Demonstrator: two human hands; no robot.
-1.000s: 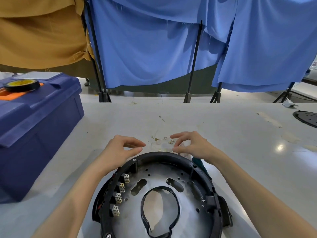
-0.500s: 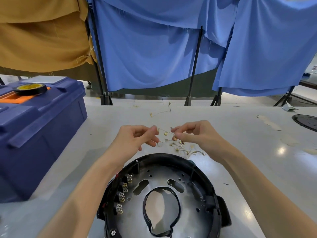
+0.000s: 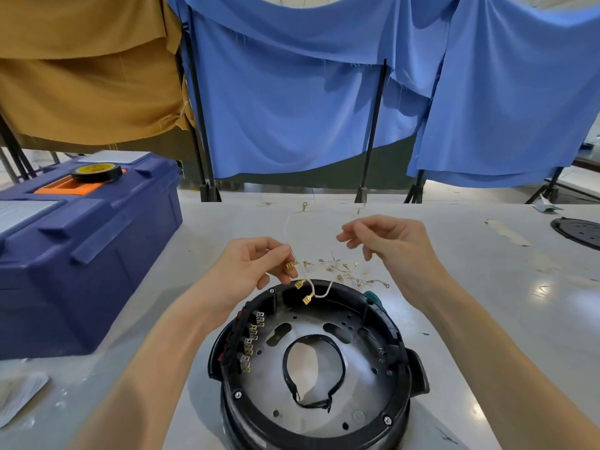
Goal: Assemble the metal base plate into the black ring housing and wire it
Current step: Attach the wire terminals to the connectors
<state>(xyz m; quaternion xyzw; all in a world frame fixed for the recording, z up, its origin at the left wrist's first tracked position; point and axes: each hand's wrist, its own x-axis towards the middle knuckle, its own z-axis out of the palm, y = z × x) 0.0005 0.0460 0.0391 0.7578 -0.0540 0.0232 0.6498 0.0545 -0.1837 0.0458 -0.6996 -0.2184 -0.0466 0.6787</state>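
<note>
Wire point(image 3: 307, 299): thin, light, likely limp and tangle-prone. Left grip point(image 3: 256, 266) and right grip point(image 3: 391, 245) both pinch it; best held beside its brass tips.

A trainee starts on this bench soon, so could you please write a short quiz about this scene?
1. True or false: the base plate already sits inside the housing.
2. What lies on the toolbox? A: tape roll. B: pliers. C: screwdriver.
3. Fill in: the left hand pinches wires with ___-coloured ends.

Key: 1 true; 2 A; 3 gold.
</note>
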